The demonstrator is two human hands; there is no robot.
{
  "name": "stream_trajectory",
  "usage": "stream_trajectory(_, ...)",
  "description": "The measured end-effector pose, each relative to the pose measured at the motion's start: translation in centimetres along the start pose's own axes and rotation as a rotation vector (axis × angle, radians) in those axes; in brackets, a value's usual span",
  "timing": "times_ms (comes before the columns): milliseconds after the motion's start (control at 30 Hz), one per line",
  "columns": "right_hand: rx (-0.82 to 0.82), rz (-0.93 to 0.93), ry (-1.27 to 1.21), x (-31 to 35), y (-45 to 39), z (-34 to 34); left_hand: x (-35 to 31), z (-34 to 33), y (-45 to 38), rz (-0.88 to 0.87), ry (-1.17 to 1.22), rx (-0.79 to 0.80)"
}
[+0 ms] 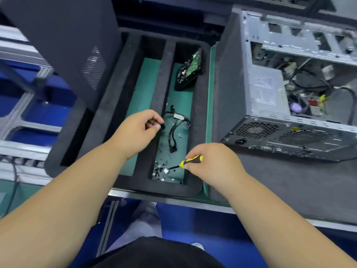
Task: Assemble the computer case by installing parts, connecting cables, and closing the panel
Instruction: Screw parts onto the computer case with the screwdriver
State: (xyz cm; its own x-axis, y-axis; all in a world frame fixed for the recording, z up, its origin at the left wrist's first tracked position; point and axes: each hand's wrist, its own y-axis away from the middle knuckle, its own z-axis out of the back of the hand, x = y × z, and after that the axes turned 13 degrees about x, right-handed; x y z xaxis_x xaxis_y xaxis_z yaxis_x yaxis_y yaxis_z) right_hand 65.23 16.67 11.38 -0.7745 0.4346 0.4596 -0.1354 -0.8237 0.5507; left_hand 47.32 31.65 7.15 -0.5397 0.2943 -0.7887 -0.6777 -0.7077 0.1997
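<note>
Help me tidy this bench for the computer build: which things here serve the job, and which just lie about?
For the job:
open grey metal computer case
yellow-and-black screwdriver in right hand
loose small screws
black cable bundle, left hand pinching one end
green-board drive
dark side panel

Lying about:
silver aluminium frame rails

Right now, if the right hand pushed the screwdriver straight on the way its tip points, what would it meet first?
Probably the loose screws: the right hand aims the screwdriver down-left, its tip already among them on the foam tray floor. Depth is unclear.
</note>
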Motion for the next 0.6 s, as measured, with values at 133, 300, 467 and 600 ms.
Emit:
stream_trajectory(133, 0.027, 0.033, 0.156, 0.9, -2.0, -2.0, 0.9, 0.4, 0.8, 0.028, 0.030, -0.002)
stream_trajectory(300, 0.065, 0.055, 0.186, 1.2, -3.3, -3.5, 1.7, 0.4, 1.2, 0.053, 0.027, -0.006)
stream_trajectory(467, 0.069, 0.089, 0.182, 1.7, -4.1, -4.1, 1.8, 0.2, 1.2, 0.074, 0.040, 0.011)
stream_trajectory(600, 0.080, 0.098, 0.204, 2.0, -4.4, -4.4, 1.4, 0.2, 1.1, 0.079, 0.045, 0.014)
